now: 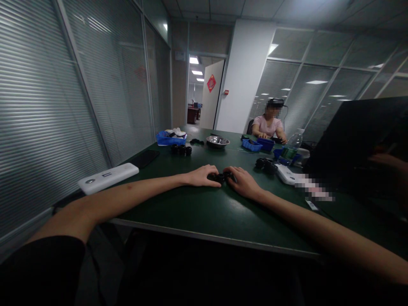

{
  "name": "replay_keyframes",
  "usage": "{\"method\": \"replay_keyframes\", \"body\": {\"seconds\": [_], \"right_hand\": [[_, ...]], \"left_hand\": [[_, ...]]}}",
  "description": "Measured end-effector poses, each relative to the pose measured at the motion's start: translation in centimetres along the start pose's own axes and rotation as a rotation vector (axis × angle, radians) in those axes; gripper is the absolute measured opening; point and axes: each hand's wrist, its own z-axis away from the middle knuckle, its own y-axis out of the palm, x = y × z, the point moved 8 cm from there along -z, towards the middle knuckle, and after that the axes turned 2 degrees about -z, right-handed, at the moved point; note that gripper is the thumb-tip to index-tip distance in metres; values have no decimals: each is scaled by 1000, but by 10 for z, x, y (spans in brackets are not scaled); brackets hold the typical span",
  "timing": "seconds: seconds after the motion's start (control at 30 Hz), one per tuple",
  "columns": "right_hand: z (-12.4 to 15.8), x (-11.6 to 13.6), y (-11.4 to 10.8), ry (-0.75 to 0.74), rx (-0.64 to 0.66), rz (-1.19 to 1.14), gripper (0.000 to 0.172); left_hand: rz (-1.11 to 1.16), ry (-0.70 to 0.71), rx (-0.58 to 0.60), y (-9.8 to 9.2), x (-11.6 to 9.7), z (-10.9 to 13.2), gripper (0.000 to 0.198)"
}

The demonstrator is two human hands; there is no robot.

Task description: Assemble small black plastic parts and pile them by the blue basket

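Both hands rest on the green table (204, 212) around a short row of small black round parts (220, 178). My left hand (204, 176) is curled round the left end of the row, thumb in front and fingers behind. From the right, my right hand (242, 181) wraps its fingers round the right end. Other black round parts (181, 149) stand in a row farther back on the left, and a further group (266, 165) lies to the right of my right hand.
A long white device (108, 177) and a dark flat object (145, 158) lie left. Behind are a blue basket (171, 138), a metal bowl (217, 142) and another blue basket (251, 145). A plastic bottle (290, 146) stands right. A person (268, 125) sits across the table.
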Motion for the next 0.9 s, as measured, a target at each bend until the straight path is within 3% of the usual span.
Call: {"method": "replay_keyframes", "body": {"seconds": [0.9], "right_hand": [[0, 2, 0, 7, 30, 10, 31]], "left_hand": [[-46, 18, -9, 3, 2, -1, 49]]}}
